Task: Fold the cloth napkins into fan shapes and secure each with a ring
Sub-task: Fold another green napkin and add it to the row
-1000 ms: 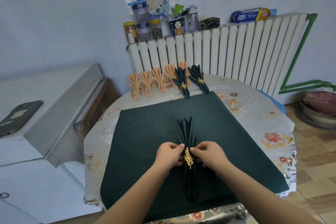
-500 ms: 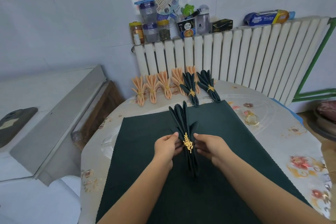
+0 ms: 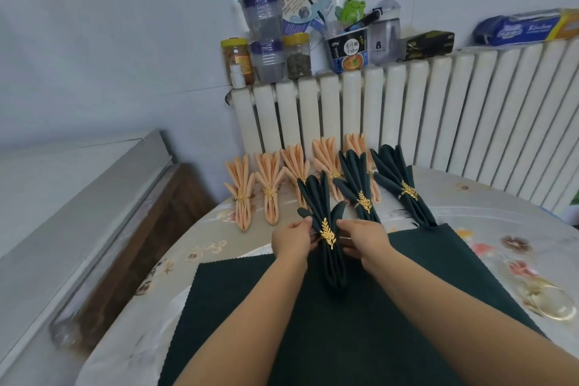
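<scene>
A dark green fan-folded napkin with a gold leaf ring is held above the table's far part. My left hand pinches its left side at the ring, and my right hand pinches the right side. Two ringed dark green fans lie just behind it. Several peach ringed fans line the back edge. A flat dark green napkin lies spread under my forearms. A spare gold ring sits at the right.
The round table has a floral plastic cover. A white radiator stands behind it, topped with jars, cups and boxes. A grey counter runs along the left.
Both hands lifted the ringed green fan off the flat napkin and carried it forward towards the row of finished fans. The view moved closer to the radiator.
</scene>
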{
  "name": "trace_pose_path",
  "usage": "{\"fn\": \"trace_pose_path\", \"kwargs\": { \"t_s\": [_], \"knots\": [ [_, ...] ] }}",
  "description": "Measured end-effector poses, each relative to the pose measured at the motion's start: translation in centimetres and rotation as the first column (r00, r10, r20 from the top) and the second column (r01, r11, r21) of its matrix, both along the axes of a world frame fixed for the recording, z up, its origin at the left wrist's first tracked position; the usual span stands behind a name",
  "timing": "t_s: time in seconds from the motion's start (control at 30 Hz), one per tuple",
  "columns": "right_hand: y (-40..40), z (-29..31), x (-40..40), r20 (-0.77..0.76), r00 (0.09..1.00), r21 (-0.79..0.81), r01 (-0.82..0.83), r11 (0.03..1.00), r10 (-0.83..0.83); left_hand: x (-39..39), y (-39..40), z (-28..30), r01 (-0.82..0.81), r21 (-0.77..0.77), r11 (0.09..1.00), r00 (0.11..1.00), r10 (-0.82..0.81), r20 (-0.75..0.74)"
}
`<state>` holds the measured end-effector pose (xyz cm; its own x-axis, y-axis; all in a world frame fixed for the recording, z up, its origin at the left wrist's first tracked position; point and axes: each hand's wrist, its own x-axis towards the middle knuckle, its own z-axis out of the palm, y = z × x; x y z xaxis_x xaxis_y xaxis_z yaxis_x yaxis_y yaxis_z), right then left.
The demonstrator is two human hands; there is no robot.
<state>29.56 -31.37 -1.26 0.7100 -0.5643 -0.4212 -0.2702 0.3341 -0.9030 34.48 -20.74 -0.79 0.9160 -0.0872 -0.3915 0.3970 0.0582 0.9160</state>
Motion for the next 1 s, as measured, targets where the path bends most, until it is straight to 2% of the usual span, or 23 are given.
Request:
{"fn": "trace_pose_path", "kwargs": {
  "t_s": [0.27,0.4,0.5,0.73,0.9,1.0],
  "knots": [
    [-4.4,-1.4,8.5,-0.087,0.996,-0.139,-0.013,0.99,0.0,8.3,-5.0,-2.0,0.012,0.131,0.991,1.0,-0.015,0.021],
    [-4.7,-1.5,10.2,-0.165,0.986,-0.236,-0.036,0.971,-0.003,9.7,-5.7,-2.9,-0.05,0.229,0.972,0.996,0.03,0.089],
    [-4.6,-1.5,10.8,-0.203,0.979,-0.341,-0.047,0.939,-0.024,9.7,-6.0,-3.2,-0.067,0.243,0.968,0.993,0.042,0.109],
    [-3.9,-1.3,9.6,-0.207,0.978,-0.417,-0.061,0.907,-0.03,9.0,-5.4,-2.8,-0.05,0.248,0.967,0.994,0.024,0.109],
    [-2.6,-1.0,6.5,-0.148,0.989,-0.577,-0.074,0.814,-0.015,6.1,-3.6,-1.3,0.031,0.265,0.964,0.988,-0.07,0.139],
    [-1.2,-0.5,3.5,-0.118,0.993,-0.605,-0.087,0.792,0.018,3.2,-1.9,0.0,0.068,0.244,0.967,0.989,-0.098,0.114]
  ]
}}
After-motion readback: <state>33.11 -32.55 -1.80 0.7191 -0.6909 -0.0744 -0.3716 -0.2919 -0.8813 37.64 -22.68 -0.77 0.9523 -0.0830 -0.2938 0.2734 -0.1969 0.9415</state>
